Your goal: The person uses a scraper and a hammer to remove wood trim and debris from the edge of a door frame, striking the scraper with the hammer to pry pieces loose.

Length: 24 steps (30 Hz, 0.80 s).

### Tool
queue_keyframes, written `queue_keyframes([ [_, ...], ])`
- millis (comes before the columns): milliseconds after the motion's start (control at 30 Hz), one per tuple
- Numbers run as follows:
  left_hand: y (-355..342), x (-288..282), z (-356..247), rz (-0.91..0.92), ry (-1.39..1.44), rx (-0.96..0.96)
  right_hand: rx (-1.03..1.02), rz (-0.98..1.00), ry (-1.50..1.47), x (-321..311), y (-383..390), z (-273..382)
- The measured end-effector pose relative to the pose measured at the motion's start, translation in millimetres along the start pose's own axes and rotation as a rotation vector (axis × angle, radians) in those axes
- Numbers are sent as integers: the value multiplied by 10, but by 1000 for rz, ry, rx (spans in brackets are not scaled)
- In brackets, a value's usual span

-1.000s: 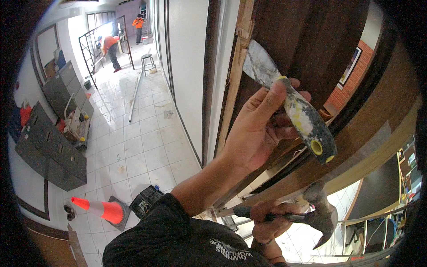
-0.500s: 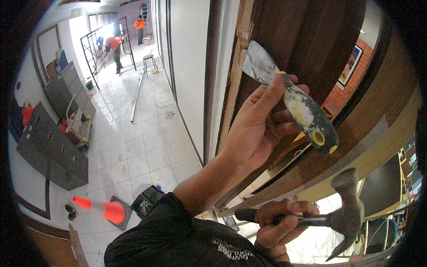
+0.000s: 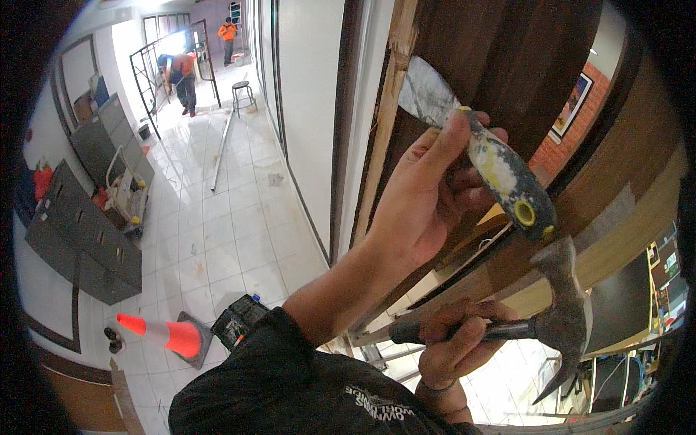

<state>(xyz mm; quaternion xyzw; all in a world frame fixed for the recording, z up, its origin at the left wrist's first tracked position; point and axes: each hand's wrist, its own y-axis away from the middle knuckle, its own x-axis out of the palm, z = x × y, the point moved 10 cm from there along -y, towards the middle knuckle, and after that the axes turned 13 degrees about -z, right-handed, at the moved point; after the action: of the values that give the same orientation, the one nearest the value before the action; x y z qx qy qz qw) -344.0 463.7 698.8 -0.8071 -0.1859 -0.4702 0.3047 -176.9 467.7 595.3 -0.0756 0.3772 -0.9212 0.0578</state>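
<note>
My left hand is closed round a putty knife, its dark handle smeared with white and yellow. The scraper's blade points up and left, beside the bare wood strip of a door frame. Whether the blade touches that wood I cannot tell. Lower right, my right hand grips a claw hammer by its dark handle. One end of the hammer's head is close to the butt of the knife's handle; contact between them is unclear.
A dark brown wood panel stands behind the knife. On the tiled floor are an orange-and-white cone, an open black toolbox and a long metal bar. Grey cabinets line the left wall. Two people work near a scaffold frame.
The hammer's head has risen toward the butt of the putty knife. My left hand and the knife have shifted slightly up and right. The bent-over person far off has straightened a little.
</note>
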Motion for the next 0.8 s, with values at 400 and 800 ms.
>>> queue_keyframes([
  [400, 5, -63, -20, -29, 0, -7, 218, -30, -268, 151, -39, 166],
  [800, 39, -109, -12, -78, -66, 35, 247, 67, -224, 226, 54, 222],
])
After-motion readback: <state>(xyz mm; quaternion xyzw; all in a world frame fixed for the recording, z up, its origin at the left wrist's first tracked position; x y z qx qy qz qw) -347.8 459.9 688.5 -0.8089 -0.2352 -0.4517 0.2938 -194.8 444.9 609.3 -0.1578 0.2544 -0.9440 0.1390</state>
